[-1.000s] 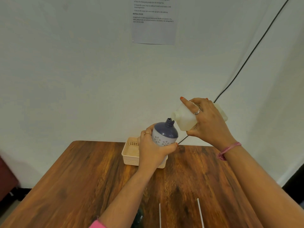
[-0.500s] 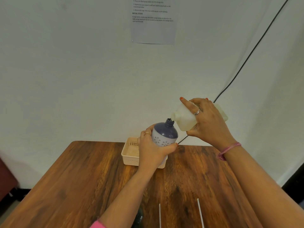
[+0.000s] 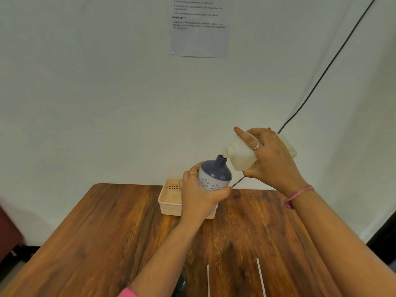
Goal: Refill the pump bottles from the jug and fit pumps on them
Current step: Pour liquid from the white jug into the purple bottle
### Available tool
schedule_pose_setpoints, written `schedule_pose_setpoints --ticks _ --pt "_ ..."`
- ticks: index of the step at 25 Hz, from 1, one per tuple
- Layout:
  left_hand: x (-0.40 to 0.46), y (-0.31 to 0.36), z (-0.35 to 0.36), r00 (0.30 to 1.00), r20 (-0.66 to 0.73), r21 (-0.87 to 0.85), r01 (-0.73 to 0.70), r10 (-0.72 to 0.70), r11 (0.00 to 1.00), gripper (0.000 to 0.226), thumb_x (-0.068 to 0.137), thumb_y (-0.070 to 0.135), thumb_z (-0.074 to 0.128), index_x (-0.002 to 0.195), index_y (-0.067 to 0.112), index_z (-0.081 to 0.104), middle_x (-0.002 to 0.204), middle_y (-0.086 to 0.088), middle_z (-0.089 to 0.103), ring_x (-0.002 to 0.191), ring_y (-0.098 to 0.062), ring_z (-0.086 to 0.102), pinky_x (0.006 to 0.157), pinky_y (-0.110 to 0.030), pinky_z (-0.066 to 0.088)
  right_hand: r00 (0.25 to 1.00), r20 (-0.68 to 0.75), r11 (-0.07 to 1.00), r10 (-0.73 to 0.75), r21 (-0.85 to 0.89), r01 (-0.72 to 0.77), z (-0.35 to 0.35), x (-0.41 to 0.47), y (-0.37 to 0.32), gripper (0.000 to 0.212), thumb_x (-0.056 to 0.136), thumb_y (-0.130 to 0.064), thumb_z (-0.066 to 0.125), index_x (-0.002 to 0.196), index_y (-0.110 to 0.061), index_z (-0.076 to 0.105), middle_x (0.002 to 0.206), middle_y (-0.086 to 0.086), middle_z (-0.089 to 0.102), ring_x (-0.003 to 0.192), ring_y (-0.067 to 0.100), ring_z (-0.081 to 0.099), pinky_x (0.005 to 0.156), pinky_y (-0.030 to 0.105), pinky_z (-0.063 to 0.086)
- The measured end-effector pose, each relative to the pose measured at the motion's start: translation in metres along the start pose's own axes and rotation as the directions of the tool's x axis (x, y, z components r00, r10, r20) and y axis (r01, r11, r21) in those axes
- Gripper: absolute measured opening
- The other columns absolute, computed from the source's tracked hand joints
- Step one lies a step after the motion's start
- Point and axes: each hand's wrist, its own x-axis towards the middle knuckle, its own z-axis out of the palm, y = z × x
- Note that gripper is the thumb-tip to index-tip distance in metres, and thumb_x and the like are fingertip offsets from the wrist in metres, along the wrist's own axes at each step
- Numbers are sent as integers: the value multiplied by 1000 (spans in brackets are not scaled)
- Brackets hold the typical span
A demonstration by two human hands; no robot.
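Tipping toward the left, the translucent white jug (image 3: pixel 242 156) lies nearly on its side in the air, its long axis running from the raised base at the right down to the short spout at the left, and that spout sits just above and to the right of the open neck of the purple-and-white pump bottle (image 3: pixel 215 175). The right hand (image 3: pixel 271 159) wraps over the jug's body, fingers curled around it with the forefinger laid out along the top. The left hand (image 3: pixel 198 195) grips the bottle around its belly and holds it up off the desk (image 3: pixel 111 232), leaning its neck slightly rightward to meet the spout. Whether liquid is passing between spout and neck cannot be told. The pour seems to hinge on keeping the two mouths lined up, since any drift would spill down the bottle's shoulder. Behind the left hand a beige perforated basket (image 3: pixel 169 200) rests on the desk, and two thin white tubes (image 3: pixel 260 277) lie near the front edge.
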Motion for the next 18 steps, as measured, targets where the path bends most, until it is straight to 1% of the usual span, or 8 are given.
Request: schedule_pose_setpoints --ticks 5,12,15,18 --pt "0 1 0 1000 4 -8 0 0 1000 90 45 46 78 128 25 47 116 4 52 108 -16 53 88 -36 53 1000 -1 1000 -16 -8 16 -1 0 0 107 50 -23 87 144 -18 35 117 18 55 108 34 52 103 52 33" --pt "-2 2 -1 1000 8 0 -6 6 1000 91 46 47 77 128 25 47 117 4 52 108 -16 52 86 -31 52 1000 -2 999 -22 -25 22 -2 -1 1 108 51 -24 88 144 -19 33 118 18 55 108 34 52 103 53 34" --pt "-3 2 0 1000 9 -11 -11 11 1000 90 46 47 77 128 25 47 116 4 52 108 -15 52 83 -25 50 1000 -16 999 -26 -18 26 -4 -1 1 107 50 -21 88 143 -17 36 117 19 55 108 34 52 103 54 34" --pt "-3 2 0 1000 6 -8 -11 11 1000 91 46 47 77 129 25 47 117 4 52 109 -15 51 84 -27 49 999 -30 999 -32 -17 31 -5 -1 0 107 48 -20 88 142 -16 38 116 19 56 108 32 50 103 54 34"
